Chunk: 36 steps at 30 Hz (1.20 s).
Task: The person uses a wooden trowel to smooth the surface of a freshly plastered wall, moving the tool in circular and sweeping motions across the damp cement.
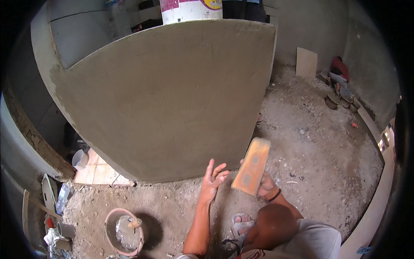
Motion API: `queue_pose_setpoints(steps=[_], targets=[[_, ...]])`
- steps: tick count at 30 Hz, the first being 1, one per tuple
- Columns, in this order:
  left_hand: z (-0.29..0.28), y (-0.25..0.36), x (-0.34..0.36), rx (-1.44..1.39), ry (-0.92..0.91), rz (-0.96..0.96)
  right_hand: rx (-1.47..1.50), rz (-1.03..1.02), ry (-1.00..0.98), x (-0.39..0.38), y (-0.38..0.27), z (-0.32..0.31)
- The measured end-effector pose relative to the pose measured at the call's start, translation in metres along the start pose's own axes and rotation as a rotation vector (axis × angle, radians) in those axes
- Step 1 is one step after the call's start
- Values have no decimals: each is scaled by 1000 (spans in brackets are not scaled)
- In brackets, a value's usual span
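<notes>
My left hand [212, 183] is raised in front of a grey plastered half-wall [172, 95], its fingers spread and nothing in it. Just to the right, my right hand [266, 186] holds an orange-yellow rectangular float [251, 166], tilted upright and slightly blurred, its face marked with grey patches; the float hides some of my fingers. My bent knee [271, 226] and sandalled foot [240, 226] are below. To the lower left stands a reddish bucket [111, 220] with watery grey contents and a handled tool in it.
A white bucket [192, 13] stands atop the half-wall. Tiles [97, 170], a small pail [79, 159] and assorted containers [64, 231] lie left. A co-worker [338, 73] crouches at the back right near a leaning board [306, 62], several dark containers [332, 101] and rubble.
</notes>
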<state>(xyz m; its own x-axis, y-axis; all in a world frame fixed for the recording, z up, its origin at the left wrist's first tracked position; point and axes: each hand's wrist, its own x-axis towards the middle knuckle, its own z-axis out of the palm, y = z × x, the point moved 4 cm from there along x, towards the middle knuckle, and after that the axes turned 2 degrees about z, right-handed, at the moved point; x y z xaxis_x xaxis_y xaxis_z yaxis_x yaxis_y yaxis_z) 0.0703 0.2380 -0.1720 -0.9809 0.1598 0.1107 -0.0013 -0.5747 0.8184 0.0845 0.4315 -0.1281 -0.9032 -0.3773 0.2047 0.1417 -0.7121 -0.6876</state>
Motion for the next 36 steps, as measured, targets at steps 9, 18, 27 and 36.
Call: queue_pose_setpoints(steps=[9, 18, 27, 36], targets=[[7, 30, 3, 79, 111, 75, -1465, -881, 479, 75, -174, 87], [-11, 33, -6, 90, 228, 107, -1803, -1109, 611, 138, -132, 102], [-64, 31, -27, 128, 394, 88, -1942, -695, 430, 86, 70, -51], [-90, 47, -48, 138, 556, 118, -1586, -1085, 708, 101, -53, 60]])
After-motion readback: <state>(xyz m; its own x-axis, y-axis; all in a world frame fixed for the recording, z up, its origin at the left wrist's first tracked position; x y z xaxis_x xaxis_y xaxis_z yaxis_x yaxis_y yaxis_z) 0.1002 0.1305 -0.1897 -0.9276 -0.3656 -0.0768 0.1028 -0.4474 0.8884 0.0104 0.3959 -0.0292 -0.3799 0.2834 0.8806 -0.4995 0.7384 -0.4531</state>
